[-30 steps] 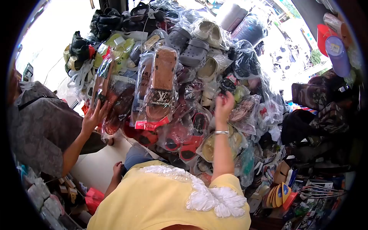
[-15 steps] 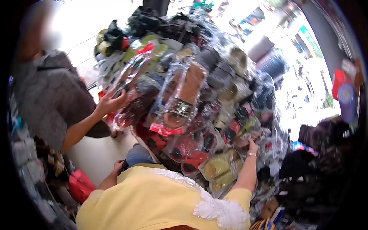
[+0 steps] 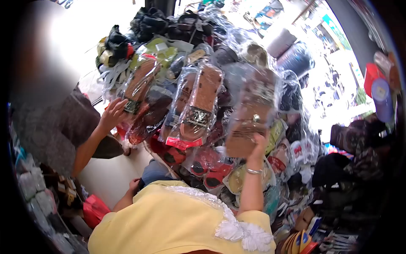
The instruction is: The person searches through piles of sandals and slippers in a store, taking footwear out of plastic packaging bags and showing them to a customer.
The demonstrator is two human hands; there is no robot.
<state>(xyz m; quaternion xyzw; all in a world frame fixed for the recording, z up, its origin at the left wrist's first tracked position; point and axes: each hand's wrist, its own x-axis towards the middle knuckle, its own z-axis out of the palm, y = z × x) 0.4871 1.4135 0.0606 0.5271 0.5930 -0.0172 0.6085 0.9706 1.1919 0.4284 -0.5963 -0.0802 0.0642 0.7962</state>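
My right hand [image 3: 259, 146], with a bracelet at the wrist, grips the near end of a brown pair of sandals [image 3: 256, 112] in a clear plastic bag, held over the heap. Close to my side, my left hand [image 3: 134, 185] is closed around something dark that I cannot make out. Another bagged brown sandal [image 3: 201, 103] with a dark buckled strap lies on the pile in front of me. At the left, another person's hand [image 3: 113, 114] touches a bagged brown sandal [image 3: 141, 82].
Red and black bagged shoes [image 3: 213, 175] lie at the near side of the heap. A person in a grey shirt [image 3: 50, 131] stands at the left. Dark caps [image 3: 327, 180] sit at the right, and a red bag [image 3: 95, 209] is low at the left.
My right hand has lifted the bagged brown sandals from the heap's right side and moved them up and left. The other person's bagged sandal has been lowered onto the pile.
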